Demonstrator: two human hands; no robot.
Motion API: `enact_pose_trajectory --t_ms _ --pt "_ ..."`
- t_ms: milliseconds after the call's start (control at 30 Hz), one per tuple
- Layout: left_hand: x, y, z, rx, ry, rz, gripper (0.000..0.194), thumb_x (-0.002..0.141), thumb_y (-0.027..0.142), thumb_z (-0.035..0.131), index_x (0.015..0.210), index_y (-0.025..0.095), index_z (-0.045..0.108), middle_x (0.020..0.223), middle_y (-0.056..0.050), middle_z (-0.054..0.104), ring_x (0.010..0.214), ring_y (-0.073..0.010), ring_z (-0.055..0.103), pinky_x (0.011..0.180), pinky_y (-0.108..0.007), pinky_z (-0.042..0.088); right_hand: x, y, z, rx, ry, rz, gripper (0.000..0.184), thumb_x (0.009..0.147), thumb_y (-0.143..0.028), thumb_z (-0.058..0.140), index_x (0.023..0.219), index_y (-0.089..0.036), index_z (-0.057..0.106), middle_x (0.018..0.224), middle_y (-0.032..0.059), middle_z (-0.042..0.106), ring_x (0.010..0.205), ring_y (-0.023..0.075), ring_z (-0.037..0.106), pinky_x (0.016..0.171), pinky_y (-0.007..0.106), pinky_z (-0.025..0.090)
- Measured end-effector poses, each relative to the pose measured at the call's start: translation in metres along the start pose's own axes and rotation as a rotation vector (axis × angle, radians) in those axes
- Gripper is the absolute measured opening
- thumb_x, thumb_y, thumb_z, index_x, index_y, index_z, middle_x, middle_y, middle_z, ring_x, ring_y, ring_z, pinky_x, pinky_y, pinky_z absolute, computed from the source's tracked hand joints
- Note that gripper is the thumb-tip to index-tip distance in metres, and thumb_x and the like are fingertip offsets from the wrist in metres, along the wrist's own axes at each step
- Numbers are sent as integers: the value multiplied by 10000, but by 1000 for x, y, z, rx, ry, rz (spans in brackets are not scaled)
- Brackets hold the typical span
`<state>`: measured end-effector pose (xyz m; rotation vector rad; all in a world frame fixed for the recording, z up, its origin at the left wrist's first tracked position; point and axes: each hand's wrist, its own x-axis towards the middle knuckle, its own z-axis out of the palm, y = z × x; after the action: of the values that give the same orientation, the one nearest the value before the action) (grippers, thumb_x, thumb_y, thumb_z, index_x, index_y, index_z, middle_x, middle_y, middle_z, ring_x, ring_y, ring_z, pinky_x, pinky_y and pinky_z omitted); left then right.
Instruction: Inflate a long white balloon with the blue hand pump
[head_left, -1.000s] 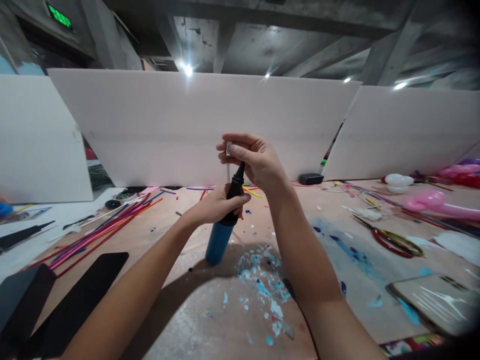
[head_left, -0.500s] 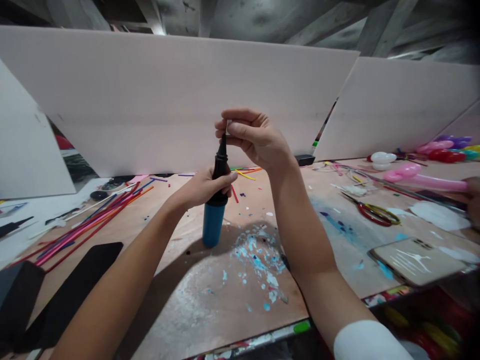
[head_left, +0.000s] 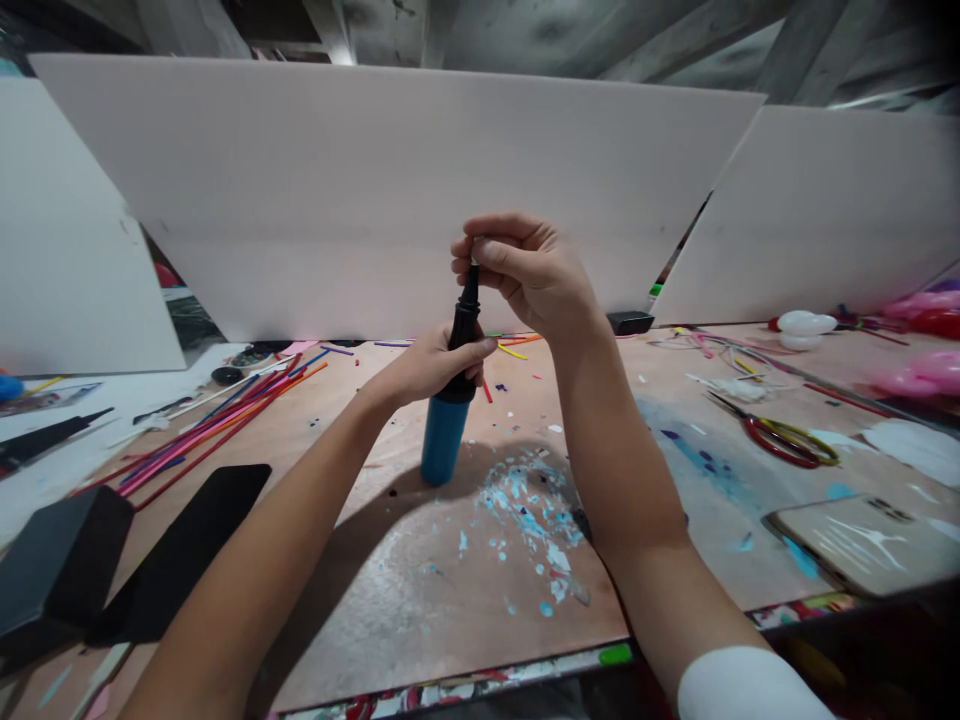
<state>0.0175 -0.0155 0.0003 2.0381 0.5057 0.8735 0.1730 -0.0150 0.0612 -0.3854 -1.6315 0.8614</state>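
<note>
A balloon hand pump point(head_left: 445, 440) with a blue barrel and black top leans slightly to the right over the table. My left hand point(head_left: 450, 365) is wrapped around its black upper part, thumb across the front. At the tip of the black nozzle point(head_left: 469, 288), my right hand point(head_left: 525, 265) pinches a white balloon point(head_left: 475, 252) between thumb and fingers. Only a small white bit of the balloon shows; the fingers hide the rest.
Long modelling balloons point(head_left: 225, 425) lie left, near a black box point(head_left: 64, 560) and a flat black piece point(head_left: 187, 545). Scissors point(head_left: 784, 435) and a phone point(head_left: 870, 540) lie right. Blue paint flecks point(head_left: 532, 510) dot the table. White boards point(head_left: 390, 190) stand behind.
The whole view has shifted, so hands and pump appear farther right. Both hands keep their grip, and the white bit at the nozzle shows less. Another person's hand at right has left view.
</note>
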Motion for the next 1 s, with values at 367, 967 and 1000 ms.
enact_pose_trajectory --t_ms 367,967,1000 --pt "-1 -4 -2 18 21 -13 367 891 463 567 697 162 487 643 2 515 635 -117 569 648 -259 478 0 2 -2 -19 -16 67 291 715 -309 799 950 -190 675 892 25 720 818 148 695 759 292 569" --pt "-15 32 -28 615 717 468 125 862 268 643 950 187 679 906 -26 701 736 -96 652 667 -204 531 1 4 8 -54 -89 11 349 668 -417 830 803 -186 606 780 4 684 753 139 682 721 278 566" --pt "-15 33 -28 635 722 484 110 861 258 644 941 192 683 895 -23 696 736 -96 648 664 -204 531 1 3 8 -59 -97 5 333 671 -405 831 803 -181 622 780 6 681 754 139 679 719 276 568"
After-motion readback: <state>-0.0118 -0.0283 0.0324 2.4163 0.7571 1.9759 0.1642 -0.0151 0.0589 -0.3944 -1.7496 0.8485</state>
